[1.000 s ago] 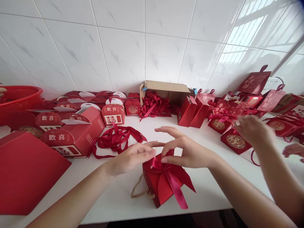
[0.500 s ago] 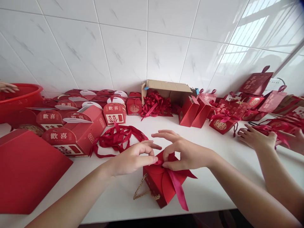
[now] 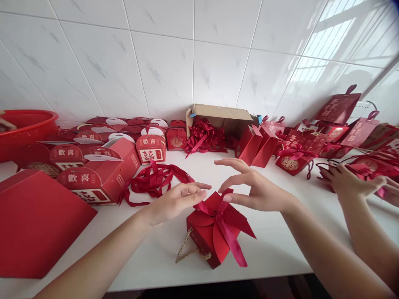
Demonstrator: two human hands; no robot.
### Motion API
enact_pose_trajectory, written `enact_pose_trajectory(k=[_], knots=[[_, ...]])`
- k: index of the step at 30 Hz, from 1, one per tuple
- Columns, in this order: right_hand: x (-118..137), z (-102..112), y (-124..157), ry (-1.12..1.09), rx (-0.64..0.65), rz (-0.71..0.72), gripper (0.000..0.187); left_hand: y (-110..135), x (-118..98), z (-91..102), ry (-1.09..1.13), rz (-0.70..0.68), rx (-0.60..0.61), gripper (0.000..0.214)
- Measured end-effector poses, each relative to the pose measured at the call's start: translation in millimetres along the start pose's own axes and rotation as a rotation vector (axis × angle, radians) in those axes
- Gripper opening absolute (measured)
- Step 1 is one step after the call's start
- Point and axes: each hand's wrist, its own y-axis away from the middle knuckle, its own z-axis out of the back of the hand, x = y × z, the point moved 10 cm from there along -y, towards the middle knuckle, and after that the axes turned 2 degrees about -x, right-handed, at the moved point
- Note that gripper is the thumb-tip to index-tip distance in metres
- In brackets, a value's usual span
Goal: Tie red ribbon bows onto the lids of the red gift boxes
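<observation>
A red gift box [image 3: 204, 236] with overlapping petal flaps stands on the white table below my hands. A magenta ribbon [image 3: 229, 236] is tied in a bow on its top, one tail hanging over the near side. My left hand [image 3: 176, 202] hovers just left of the bow, fingers stretched out, thumb close to the left loop. My right hand [image 3: 249, 187] is at the right loop with thumb and fingers apart; the thumb appears to touch the loop. A twisted gold cord handle [image 3: 183, 245] hangs from the box's left side.
Loose red ribbons [image 3: 152, 182] lie behind my left hand. Red boxes [image 3: 81, 180] crowd the left, near a red basin [image 3: 28, 133] with another person's hand. A cardboard box [image 3: 218, 111] holds ribbons. Another person's hands [image 3: 349, 180] work among red boxes at right.
Both my hands have let go of the bow's centre and lifted slightly, fingers spreading, so the bow shows. The other person's hand at far right has shifted right.
</observation>
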Motion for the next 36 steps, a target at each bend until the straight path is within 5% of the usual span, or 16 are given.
enact_pose_trajectory(k=[10, 14, 18, 23, 27, 29, 32, 36], knots=[[36, -27, -12, 0.329, 0.214, 0.089, 0.011, -12, 7, 19.9, 0.163, -0.051, -0.139, 0.042], [34, -18, -10, 0.329, 0.201, 0.069, 0.009, -12, 13, 27.1, 0.248, -0.029, -0.198, 0.043], [6, 27, 6, 0.381, 0.115, -0.057, 0.011, -11, 16, 29.4, 0.306, -0.005, -0.216, 0.048], [-70, 110, 48, 0.532, -0.024, -0.22, 0.021, -11, 15, 29.4, 0.313, 0.012, -0.22, 0.052], [-124, 185, 86, 0.779, -0.284, -0.442, 0.017, -11, 12, 29.6, 0.378, -0.012, -0.215, 0.051], [-129, 217, 103, 0.88, -0.491, -0.553, 0.015, -10, 11, 30.7, 0.391, -0.025, -0.22, 0.051], [-106, 230, 110, 0.887, -0.696, -0.498, 0.019, -10, 14, 29.6, 0.391, -0.02, -0.205, 0.05], [-74, 204, 94, 0.742, -0.833, -0.354, 0.024, -14, 14, 26.6, 0.359, -0.02, -0.181, 0.048]])
